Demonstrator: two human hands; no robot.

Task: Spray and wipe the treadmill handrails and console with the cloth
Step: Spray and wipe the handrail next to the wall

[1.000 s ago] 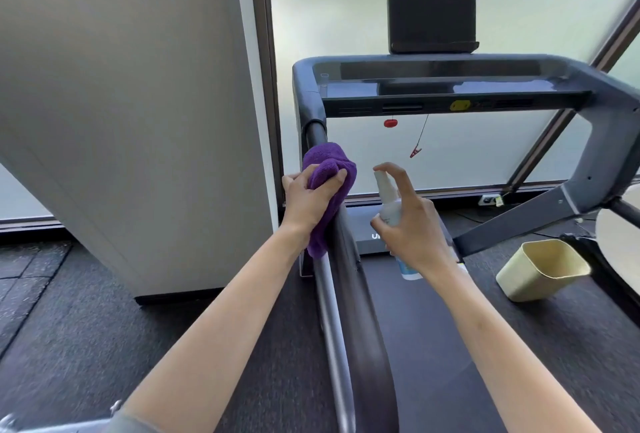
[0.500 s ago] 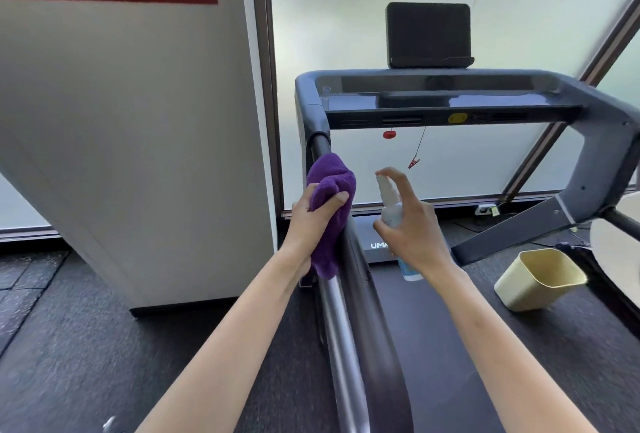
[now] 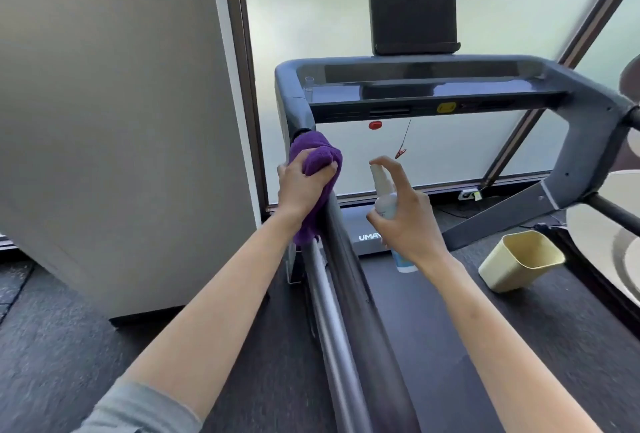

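the purple cloth (image 3: 313, 159) is looking soft and fuzzy, like terry or microfibre. the left handrail (image 3: 349, 280) is showing dark, smooth and faintly shiny, with a brushed metal tube (image 3: 323, 297) gleaming beside it. the console (image 3: 415, 86) top is reflecting glossily. the spray bottle (image 3: 384, 197) is appearing as translucent plastic. the cream bin (image 3: 519, 261) is looking like matt plastic. the floor (image 3: 69, 346) is reading as rough, speckled matting.

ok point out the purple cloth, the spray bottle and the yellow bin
purple cloth (image 3: 313, 150), head view, bunched top above the fingers
spray bottle (image 3: 382, 187), head view, white neck below the nozzle
yellow bin (image 3: 512, 273), head view, outer side wall
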